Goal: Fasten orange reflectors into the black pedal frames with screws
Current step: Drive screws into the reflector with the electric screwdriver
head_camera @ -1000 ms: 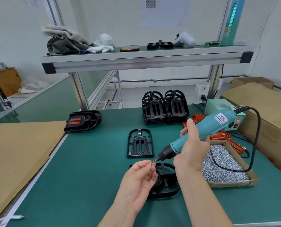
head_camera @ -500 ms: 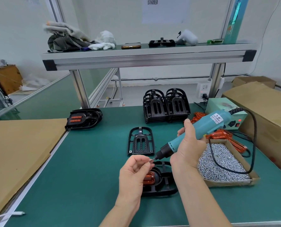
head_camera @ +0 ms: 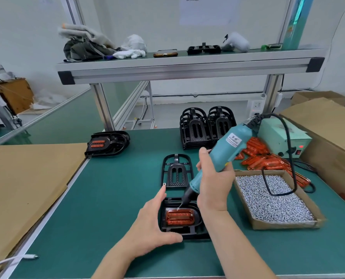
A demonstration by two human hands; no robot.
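A black pedal frame (head_camera: 184,231) lies on the green mat near me with an orange reflector (head_camera: 179,217) seated in it. My left hand (head_camera: 153,226) grips the frame's left side, thumb along its front edge. My right hand (head_camera: 214,183) holds a teal electric screwdriver (head_camera: 222,156), tilted, with its bit tip and a small screw touching the reflector's upper edge. An empty black frame (head_camera: 176,171) lies just behind.
A cardboard tray of silver screws (head_camera: 272,198) sits at right, the screwdriver's black cord looping over it. Loose orange reflectors (head_camera: 266,161) and a green power box (head_camera: 284,137) lie behind. Stacked black frames (head_camera: 205,127) stand at the back; a finished pedal (head_camera: 107,143) rests at left.
My left hand left the screwdriver bit and dropped to grip the pedal frame. The screwdriver swung down and steeper, its tip now on the reflector.
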